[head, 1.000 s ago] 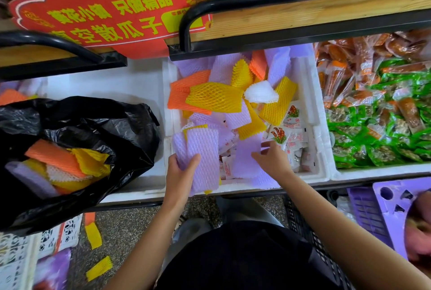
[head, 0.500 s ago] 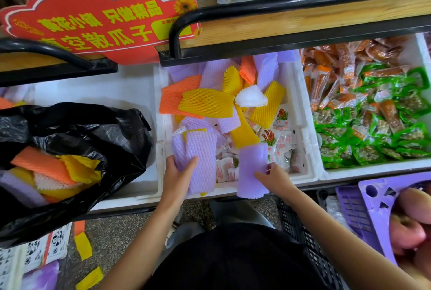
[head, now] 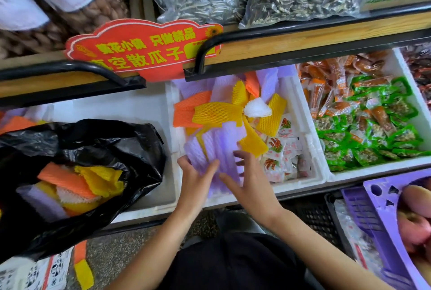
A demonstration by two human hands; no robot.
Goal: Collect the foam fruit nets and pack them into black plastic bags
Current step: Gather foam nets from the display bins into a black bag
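Right hand (head: pixel 251 183) now presses purple nets (head: pixel 219 145).

Red sign (head: pixel 144 49), upper centre of frame, on shelf edge, is showing yellow chars: top row "葵花小镇 只做精品", bottom row "空散瓜子", w/ 1st char before it partly hidden. Sachets (head: pixel 276 145), centre-right, are carrying red print, too small to read.

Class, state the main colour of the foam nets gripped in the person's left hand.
The foam nets are mainly pale purple; head view.
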